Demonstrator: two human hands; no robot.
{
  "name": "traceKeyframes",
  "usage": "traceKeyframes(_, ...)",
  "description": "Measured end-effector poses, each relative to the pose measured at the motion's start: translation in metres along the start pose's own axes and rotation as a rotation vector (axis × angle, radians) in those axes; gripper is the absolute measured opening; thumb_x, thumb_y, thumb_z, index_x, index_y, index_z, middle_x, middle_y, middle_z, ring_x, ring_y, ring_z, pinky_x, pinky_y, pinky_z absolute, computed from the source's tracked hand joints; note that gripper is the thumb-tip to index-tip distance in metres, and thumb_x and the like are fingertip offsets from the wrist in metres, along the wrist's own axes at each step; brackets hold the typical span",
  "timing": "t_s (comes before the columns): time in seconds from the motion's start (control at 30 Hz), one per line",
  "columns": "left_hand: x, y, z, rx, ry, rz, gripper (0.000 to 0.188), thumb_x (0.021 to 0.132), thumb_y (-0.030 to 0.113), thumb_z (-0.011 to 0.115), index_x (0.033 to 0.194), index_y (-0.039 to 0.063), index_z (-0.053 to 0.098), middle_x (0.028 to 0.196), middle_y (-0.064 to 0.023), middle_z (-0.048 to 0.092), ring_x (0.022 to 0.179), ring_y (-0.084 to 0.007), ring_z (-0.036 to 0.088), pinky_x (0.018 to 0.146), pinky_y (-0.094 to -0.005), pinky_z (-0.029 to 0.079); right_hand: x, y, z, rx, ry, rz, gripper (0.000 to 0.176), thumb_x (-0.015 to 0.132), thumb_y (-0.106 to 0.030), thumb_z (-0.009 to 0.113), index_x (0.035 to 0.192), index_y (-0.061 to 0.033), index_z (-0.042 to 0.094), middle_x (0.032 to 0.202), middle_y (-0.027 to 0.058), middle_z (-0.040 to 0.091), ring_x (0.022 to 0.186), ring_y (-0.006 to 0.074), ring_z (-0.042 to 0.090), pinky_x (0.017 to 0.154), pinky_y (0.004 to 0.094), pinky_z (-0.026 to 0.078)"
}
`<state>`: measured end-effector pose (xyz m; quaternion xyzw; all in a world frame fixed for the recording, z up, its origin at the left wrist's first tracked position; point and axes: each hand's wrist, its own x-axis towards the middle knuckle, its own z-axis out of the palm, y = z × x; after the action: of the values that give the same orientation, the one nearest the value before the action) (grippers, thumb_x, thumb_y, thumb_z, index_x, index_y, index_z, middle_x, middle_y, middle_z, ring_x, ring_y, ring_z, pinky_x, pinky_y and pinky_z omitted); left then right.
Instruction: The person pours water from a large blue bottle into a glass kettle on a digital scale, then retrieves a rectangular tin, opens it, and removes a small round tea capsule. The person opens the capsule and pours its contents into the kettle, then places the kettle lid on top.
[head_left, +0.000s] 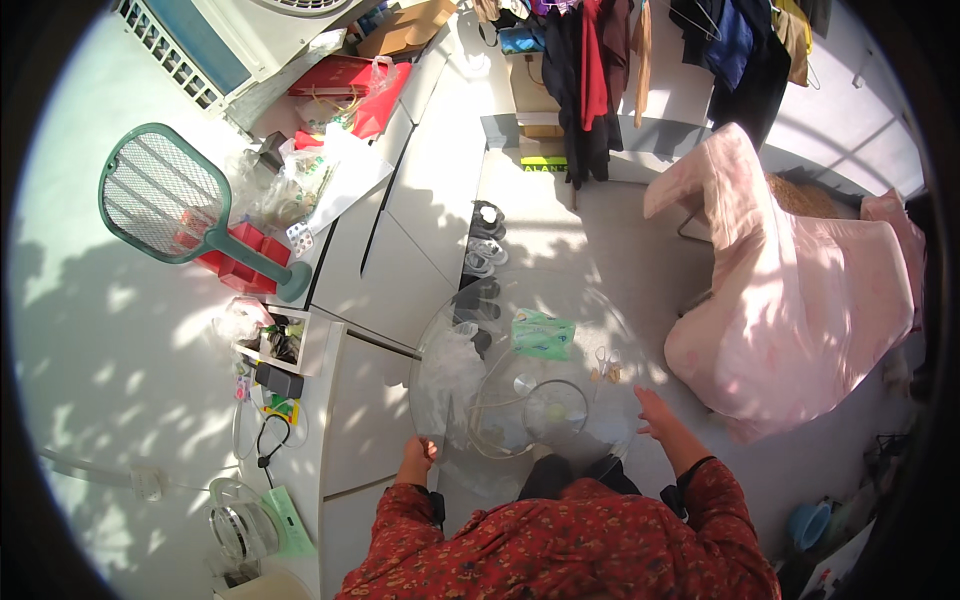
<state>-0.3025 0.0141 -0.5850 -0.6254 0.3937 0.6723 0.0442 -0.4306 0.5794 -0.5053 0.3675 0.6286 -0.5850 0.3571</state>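
A round transparent glass table (600, 480) stands before me. My left hand (420, 451) is at its left rim with the fingers curled; whether it grips the rim I cannot tell. At the right rim is my right hand (654, 414), fingers apart and holding nothing. Scissors (606, 361) lie just beyond that hand. A green soft packet (543, 334), probably tissues, rests near the far side. Closer to me are a round clear glass dish (555, 411), a small silvery disc (525, 385) and a pale looped cable (477, 431). Clear plastic (452, 360) spreads over the left part.
White cabinets (367, 405) run along the left, bearing a green mosquito racket (165, 195), red trays (251, 259) and plastic bags (289, 184). Shoes (486, 255) line the floor by them. A pink cloth (787, 315) drapes something at right. Clothes (592, 75) hang at the back.
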Motion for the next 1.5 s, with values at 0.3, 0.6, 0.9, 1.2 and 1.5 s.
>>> traceKeyframes(0.3, -0.03, -0.025, -0.015, 1.228, 0.448, 0.693, 0.037, 0.094, 0.031, 0.051, 0.115, 0.001, 0.057, 0.113, -0.0183, 0.063, 0.105, -0.0351, 0.061, 0.085, -0.046, 0.051, 0.027, -0.017, -0.052, -0.319, -0.344, -0.028, 0.093, 0.086, -0.06, 0.063, 0.154, -0.0066, 0.027, 0.149, 0.0154, 0.041, 0.128, 0.0317, 0.047, 0.096, 0.0488, 0.045)
traceKeyframes(0.6, -0.185, -0.152, 0.026, 0.21, 0.751, 0.254, 0.051, 0.093, 0.041, 0.056, 0.133, 0.008, 0.054, 0.136, -0.0129, 0.056, 0.119, -0.0309, 0.056, 0.096, -0.0426, 0.048, 0.04, -0.097, -0.174, -0.506, -0.419, -0.217, 0.077, 0.087, -0.047, 0.068, 0.144, -0.0012, 0.043, 0.12, 0.0091, 0.059, 0.101, 0.019, 0.059, 0.073, 0.0327, 0.051)
traceKeyframes(0.9, -0.252, -0.266, 0.002, 1.41, 0.692, 0.053, 0.045, 0.1, 0.037, 0.043, 0.134, 0.008, 0.052, 0.139, -0.0105, 0.054, 0.121, -0.0292, 0.055, 0.095, -0.0382, 0.049, 0.043, -0.234, -0.174, -0.379, -0.609, -0.285, 0.064, 0.092, -0.042, 0.061, 0.141, -0.0037, 0.047, 0.115, 0.0049, 0.06, 0.1, 0.0159, 0.06, 0.078, 0.0305, 0.05)
traceKeyframes(1.2, -0.258, -0.263, 0.056, 0.367, 1.08, -0.05, 0.043, 0.1, 0.041, 0.044, 0.123, 0.006, 0.055, 0.126, -0.011, 0.058, 0.105, -0.0272, 0.058, 0.085, -0.0358, 0.05, 0.07, -0.39, -0.122, -0.468, -0.685, -0.431, 0.058, 0.095, -0.042, 0.059, 0.137, -0.0039, 0.048, 0.115, 0.0082, 0.063, 0.099, 0.0191, 0.063, 0.083, 0.0336, 0.052)
traceKeyframes(1.5, -0.301, -0.309, 0.168, -0.969, 1.299, 0.019, 0.045, 0.1, 0.044, 0.045, 0.113, 0.004, 0.058, 0.114, -0.0114, 0.062, 0.089, -0.0251, 0.061, 0.074, -0.0334, 0.051, 0.11, -0.521, -0.079, -0.419, -0.695, -0.346, 0.045, 0.098, -0.036, 0.056, 0.13, -0.0053, 0.05, 0.116, 0.013, 0.063, 0.101, 0.0236, 0.064, 0.085, 0.0376, 0.054)
